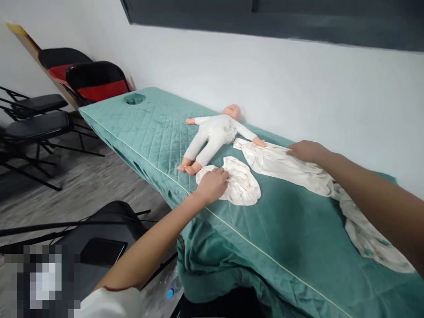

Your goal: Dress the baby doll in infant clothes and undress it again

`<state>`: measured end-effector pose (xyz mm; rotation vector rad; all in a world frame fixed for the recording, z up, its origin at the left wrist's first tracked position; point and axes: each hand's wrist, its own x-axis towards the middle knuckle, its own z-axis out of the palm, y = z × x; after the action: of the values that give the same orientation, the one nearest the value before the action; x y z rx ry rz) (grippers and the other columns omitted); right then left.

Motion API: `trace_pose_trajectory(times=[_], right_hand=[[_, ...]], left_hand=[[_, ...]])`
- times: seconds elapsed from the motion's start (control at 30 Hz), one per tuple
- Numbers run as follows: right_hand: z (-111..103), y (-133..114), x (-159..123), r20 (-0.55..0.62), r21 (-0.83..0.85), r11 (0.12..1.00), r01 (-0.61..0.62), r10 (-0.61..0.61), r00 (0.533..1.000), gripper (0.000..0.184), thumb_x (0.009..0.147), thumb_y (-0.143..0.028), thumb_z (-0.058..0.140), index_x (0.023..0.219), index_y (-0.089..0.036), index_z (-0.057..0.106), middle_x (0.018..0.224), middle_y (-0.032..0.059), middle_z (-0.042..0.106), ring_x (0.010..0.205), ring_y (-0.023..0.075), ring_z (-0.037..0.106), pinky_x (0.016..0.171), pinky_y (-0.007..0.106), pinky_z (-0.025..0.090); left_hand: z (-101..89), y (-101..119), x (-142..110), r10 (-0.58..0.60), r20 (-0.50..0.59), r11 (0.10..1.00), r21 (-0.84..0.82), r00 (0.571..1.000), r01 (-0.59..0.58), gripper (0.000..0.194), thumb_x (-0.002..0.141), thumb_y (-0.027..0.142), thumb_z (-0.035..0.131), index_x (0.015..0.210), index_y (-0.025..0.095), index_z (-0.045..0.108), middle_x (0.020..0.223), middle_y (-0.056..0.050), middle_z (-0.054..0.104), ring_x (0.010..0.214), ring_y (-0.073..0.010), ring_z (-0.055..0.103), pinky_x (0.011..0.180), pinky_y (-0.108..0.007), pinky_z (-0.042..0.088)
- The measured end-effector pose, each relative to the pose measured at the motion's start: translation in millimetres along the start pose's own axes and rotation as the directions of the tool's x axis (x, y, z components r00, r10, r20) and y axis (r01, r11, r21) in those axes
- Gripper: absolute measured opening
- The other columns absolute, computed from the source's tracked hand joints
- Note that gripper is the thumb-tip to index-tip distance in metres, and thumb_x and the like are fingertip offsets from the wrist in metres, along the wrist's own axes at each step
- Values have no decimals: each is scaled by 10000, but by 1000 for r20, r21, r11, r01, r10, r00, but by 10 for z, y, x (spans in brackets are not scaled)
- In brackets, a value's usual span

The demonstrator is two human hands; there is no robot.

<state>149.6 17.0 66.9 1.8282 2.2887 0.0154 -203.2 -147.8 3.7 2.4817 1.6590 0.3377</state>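
Observation:
A baby doll (213, 134) in a white one-piece lies on its back on a green quilted massage table (155, 132), head toward the wall. Beside it a white patterned cloth (285, 165) is spread along the table. My left hand (212, 184) rests with curled fingers on the cloth's rounded near end (243, 185), close to the doll's feet. My right hand (306, 151) lies flat on the cloth's upper part, near the doll's outstretched hand.
The table stands against a white wall and has a face hole (134, 99) at its far end. Folding chairs (96, 81) stand at the left on a grey floor. A black chair (109, 221) with a dark phone (103, 251) on it sits close below my left arm.

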Motion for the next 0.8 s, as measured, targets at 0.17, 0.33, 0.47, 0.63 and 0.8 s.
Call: trace_pose_trajectory(times=[0.17,0.33,0.47,0.63,0.8], right_hand=[[-630,-477,-734,-158,136,981,139,-117,980,439,939,-533,376,1066,-261,697,1064,73,717,959,282,636,786,371,453],[-1150,-825,-1446,-376,523,737,428,-252,892,457,898,-591,493,962,-194,711,965,41,723,881,224,640,771,309,458],[-1461,-1000,-1954,-372,759,446,474,-301,878,533,852,-679,540,933,-173,691,865,58,708,782,200,629,691,300,481],[-1640,-1040,-2418,-310,788,366,495,-458,833,437,768,-554,716,1035,-207,698,964,46,721,891,209,647,814,336,521],[-1602,-1130,-2774,-276,751,422,508,-498,822,234,787,-390,693,937,-217,740,921,9,721,870,191,651,785,308,510]], left_hand=[[-602,406,38,-186,-273,857,-514,944,20,159,838,169,522,940,182,644,869,-26,669,828,-185,617,765,-311,475],[-1253,1069,35,-253,-363,386,-888,897,-250,109,862,249,553,932,191,613,828,-1,628,752,-127,585,699,-255,476],[-1517,1458,-22,-208,-422,263,-893,883,-365,165,921,306,523,1040,203,571,932,-33,636,838,-139,622,767,-291,521],[-1585,1596,-314,11,-499,575,-706,867,-414,325,967,350,473,1279,264,485,1201,-84,618,1150,-235,596,914,-411,530],[-1311,1569,-750,10,-469,610,-697,883,-377,701,849,466,654,1455,320,332,1474,-85,470,1376,-293,438,1059,-449,469]])
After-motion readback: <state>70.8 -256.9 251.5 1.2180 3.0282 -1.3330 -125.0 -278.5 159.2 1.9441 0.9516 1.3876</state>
